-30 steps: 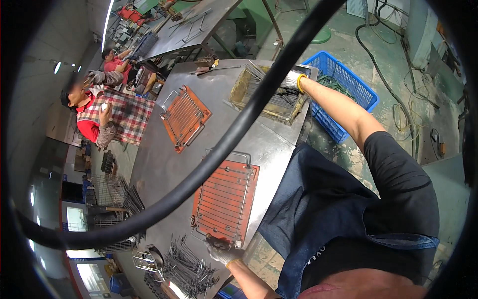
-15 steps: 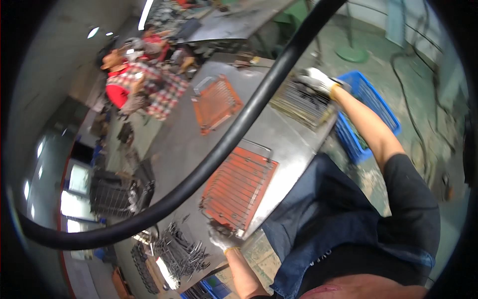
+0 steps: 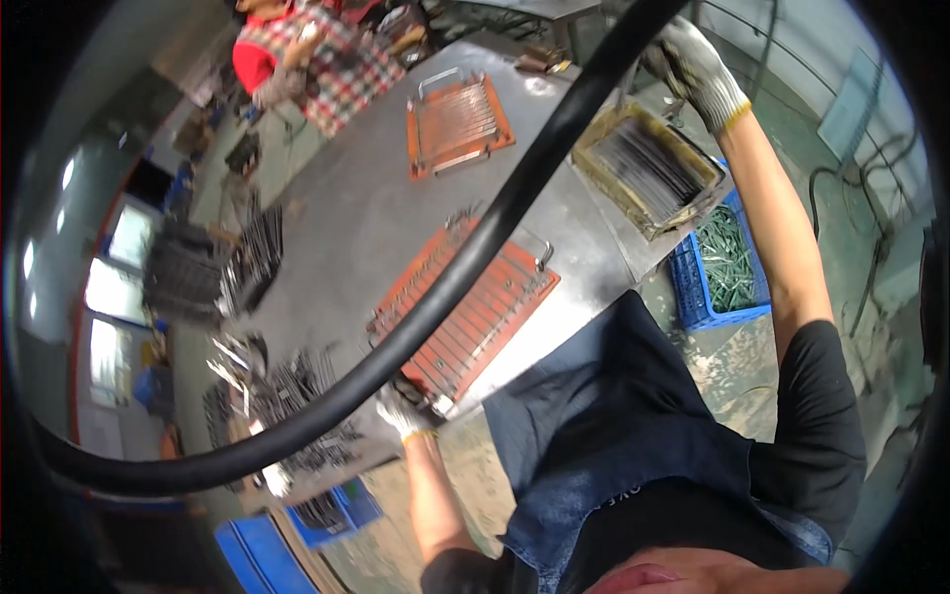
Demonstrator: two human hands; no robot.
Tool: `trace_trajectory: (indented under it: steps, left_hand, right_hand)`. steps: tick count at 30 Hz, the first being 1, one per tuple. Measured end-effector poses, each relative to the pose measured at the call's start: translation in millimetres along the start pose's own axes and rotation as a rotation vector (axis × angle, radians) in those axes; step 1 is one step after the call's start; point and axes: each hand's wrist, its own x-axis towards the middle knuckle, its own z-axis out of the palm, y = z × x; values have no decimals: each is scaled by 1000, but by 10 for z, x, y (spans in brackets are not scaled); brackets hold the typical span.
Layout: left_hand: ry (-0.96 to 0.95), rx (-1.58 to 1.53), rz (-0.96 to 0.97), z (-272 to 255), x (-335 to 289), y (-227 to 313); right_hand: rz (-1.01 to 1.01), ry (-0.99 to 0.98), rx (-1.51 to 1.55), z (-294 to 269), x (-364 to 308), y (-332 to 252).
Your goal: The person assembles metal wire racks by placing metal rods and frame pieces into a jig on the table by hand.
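Observation:
On the metal table lies an orange board with metal wires laid across it in rows and a bent wire frame along its edges. My gloved left hand is at the board's near left corner, its darkened fingers curled; what they hold is hidden. My gloved right hand is raised past a yellowish tray of straight metal rods. Its fingers are bent inward, partly behind the black hose, and whatever is in them cannot be made out.
A thick black hose crosses the view in front of the table. A second orange board lies farther back. Loose metal pieces are heaped at the left. A blue crate stands below the tray. Across the table is a person in a checked apron.
My right hand has lifted off the rods in the tray and moved farther up and right. My left hand stays by the board's corner. The whole view has shifted.

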Motion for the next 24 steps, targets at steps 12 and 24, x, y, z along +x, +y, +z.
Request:
trace_trajectory:
  steps: [12,24]
  left_hand:
    - [30,-3,70,-95,605,-180]
    - [-311,348,471,417,-342,71]
  right_hand:
    - [769,-377,-279,1042,-1507,1243]
    - [523,-574,-554,1293,-1813,1461]
